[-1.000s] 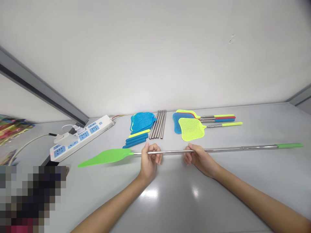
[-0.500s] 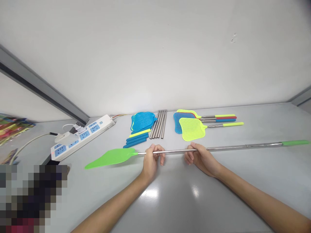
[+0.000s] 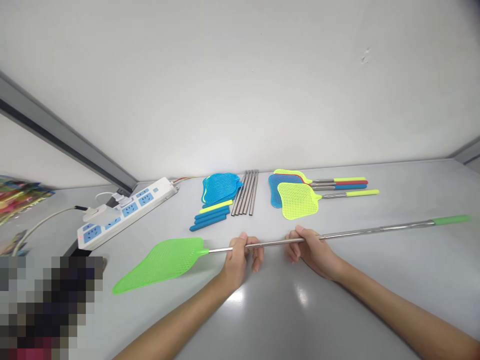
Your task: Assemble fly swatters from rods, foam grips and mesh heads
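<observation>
A green fly swatter [image 3: 165, 262] with its telescopic metal rod drawn out long spans the view, its perforated head at the left and its green grip at the far right. My left hand [image 3: 240, 260] is closed on the rod near the head, thumb on top. Farther along the rod, my right hand [image 3: 311, 250] also grips it between thumb and fingers. Behind my right hand lie finished-looking swatters, a yellow one [image 3: 299, 201] in front of a blue one [image 3: 275, 192]. Past my left hand sit several bare metal rods [image 3: 245, 194].
Stacked blue swatter heads [image 3: 222, 188] lie beside the rods, with several blue grips [image 3: 210, 217] and a yellow grip [image 3: 216, 206] in front. A white power strip [image 3: 129, 212] with plugs and cables stands at the left. A wall rises behind the grey table [image 3: 270, 320].
The green head has swung nearer and turned, so its mesh face shows more. My left hand has shifted slightly right and toward me on the tilted rod; my right hand keeps its hold.
</observation>
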Demonstrator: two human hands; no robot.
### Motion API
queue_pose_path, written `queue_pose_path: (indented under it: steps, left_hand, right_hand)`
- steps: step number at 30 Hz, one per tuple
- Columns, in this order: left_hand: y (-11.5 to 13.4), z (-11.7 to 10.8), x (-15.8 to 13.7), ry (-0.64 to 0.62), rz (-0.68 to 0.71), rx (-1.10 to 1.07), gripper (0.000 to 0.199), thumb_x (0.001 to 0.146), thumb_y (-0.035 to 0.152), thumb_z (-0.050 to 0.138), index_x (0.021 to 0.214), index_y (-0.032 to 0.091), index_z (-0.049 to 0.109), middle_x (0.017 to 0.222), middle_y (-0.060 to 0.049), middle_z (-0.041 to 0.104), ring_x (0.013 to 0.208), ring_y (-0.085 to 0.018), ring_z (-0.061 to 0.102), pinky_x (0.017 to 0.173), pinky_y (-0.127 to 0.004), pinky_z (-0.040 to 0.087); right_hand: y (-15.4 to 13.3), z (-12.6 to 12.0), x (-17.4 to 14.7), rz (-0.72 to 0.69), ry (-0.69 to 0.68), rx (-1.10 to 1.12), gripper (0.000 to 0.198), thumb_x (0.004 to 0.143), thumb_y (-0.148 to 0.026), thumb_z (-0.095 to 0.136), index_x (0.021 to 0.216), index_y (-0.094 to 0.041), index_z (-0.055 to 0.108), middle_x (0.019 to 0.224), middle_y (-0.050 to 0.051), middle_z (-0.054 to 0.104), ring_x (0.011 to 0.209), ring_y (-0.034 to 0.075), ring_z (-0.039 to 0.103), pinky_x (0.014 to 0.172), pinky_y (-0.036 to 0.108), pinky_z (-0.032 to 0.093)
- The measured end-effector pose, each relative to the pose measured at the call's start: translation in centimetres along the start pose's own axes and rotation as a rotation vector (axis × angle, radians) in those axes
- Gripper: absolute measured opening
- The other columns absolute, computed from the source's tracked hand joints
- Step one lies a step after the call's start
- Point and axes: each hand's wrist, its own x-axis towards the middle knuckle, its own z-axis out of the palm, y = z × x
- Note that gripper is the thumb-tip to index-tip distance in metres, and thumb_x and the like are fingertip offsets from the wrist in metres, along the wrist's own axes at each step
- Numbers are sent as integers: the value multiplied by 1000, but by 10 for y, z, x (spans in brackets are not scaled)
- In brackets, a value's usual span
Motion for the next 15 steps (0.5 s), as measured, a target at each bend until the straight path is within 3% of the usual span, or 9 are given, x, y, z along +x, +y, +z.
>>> queue_pose_path:
  steps: [8, 15]
  left_hand:
    - [-3, 2, -10, -116, -35, 69, 60, 86, 46, 21, 48, 14, 54, 37, 0, 40, 38, -11, 39, 48, -26, 32]
    - [0, 2, -11, -208, -111, 86, 60, 85, 53, 21, 54, 14, 55, 41, 0, 41, 42, -11, 39, 49, -25, 32]
  right_hand:
    - [11, 6, -7, 35, -46, -98, 51, 90, -38, 28, 50, -16, 51, 52, 3, 51, 53, 13, 48, 56, 29, 33]
    - [13, 6, -2, 36, 2, 9, 52, 89, -40, 31, 47, -16, 52, 49, 2, 49, 52, 13, 46, 56, 29, 32]
